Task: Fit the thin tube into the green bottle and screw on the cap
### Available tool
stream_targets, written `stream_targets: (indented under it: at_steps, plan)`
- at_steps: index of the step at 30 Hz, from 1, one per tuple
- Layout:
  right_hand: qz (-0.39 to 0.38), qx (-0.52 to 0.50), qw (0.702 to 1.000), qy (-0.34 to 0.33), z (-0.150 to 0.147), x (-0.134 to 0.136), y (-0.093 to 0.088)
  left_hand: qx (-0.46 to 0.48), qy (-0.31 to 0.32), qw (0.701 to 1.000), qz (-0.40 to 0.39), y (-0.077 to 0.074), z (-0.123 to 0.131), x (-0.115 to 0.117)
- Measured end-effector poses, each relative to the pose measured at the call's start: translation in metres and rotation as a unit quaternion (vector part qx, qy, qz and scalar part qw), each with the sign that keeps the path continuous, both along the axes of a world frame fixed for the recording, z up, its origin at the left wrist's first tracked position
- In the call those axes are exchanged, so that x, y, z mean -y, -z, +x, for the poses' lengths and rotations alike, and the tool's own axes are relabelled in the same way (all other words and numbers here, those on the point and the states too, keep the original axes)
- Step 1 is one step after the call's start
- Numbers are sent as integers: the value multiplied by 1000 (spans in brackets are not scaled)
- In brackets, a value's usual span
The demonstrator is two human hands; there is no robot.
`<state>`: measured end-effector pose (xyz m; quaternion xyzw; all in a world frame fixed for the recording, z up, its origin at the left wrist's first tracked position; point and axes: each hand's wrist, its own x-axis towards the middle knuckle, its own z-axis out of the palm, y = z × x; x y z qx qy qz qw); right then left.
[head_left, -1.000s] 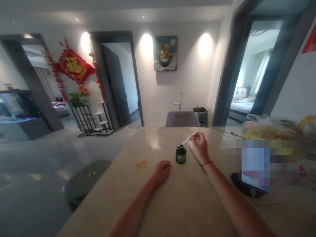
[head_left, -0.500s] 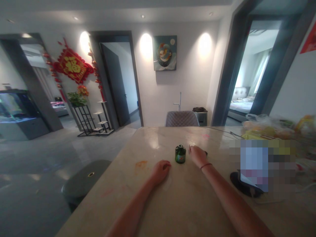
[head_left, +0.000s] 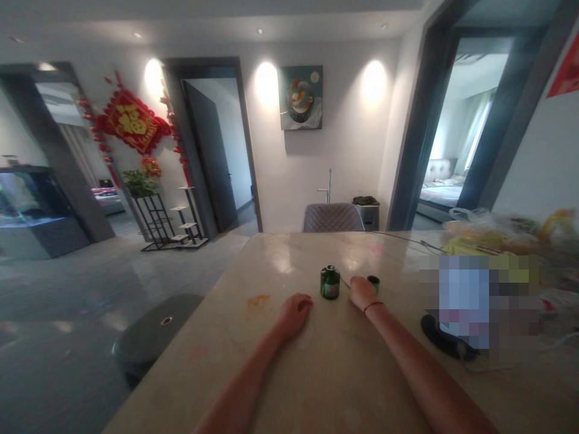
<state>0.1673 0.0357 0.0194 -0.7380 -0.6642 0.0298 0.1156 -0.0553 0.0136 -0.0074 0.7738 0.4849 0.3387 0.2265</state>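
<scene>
A small dark green glass bottle (head_left: pixel 330 288) with a narrow, uncapped-looking neck and a pale label stands upright on the marble-look table (head_left: pixel 289 392). To its right, my right hand (head_left: pixel 363 293) is closed on a thin dark stick (head_left: pixel 345 282), which slants up toward the bottle. Just behind that hand sits a small green cylindrical container (head_left: pixel 373 283) with a dark top, partly hidden by the hand. My left hand (head_left: pixel 295 314) rests on the table to the left of the bottle, its fingers loosely curled, and I see nothing in them.
A phone-like screen (head_left: pixel 464 301), blurred out, stands on a black round base (head_left: pixel 446 337) at the right. Plastic bags (head_left: pixel 493 226) crowd the far right corner. A quilted grey chair (head_left: pixel 333 218) faces me; a green stool (head_left: pixel 158 331) stands left. A cable (head_left: pixel 402 239) crosses the far edge.
My right hand has moved slightly down, and the stick in it now leans toward the bottle. More of the green container behind it shows. My left hand stays put.
</scene>
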Motion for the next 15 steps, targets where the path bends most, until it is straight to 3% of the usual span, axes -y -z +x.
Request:
stream_targets:
  at_steps: [4, 8, 11, 15]
  plan:
    - [-30, -61, 998, -14, 9, -8, 3, 0, -1, 1000, 3, 0, 0, 0]
    - [-53, -197, 978, -33, 20, -12, 0, -2, -2, 1000, 4, -1, 1, 0]
    - [-60, -322, 944, -39, 26, -12, -9, -5, -3, 1000, 3, -1, 1, 0]
    - [0, -466, 884, -35, 28, -11, -32, -5, -6, 1000, 0, -2, 1, 0]
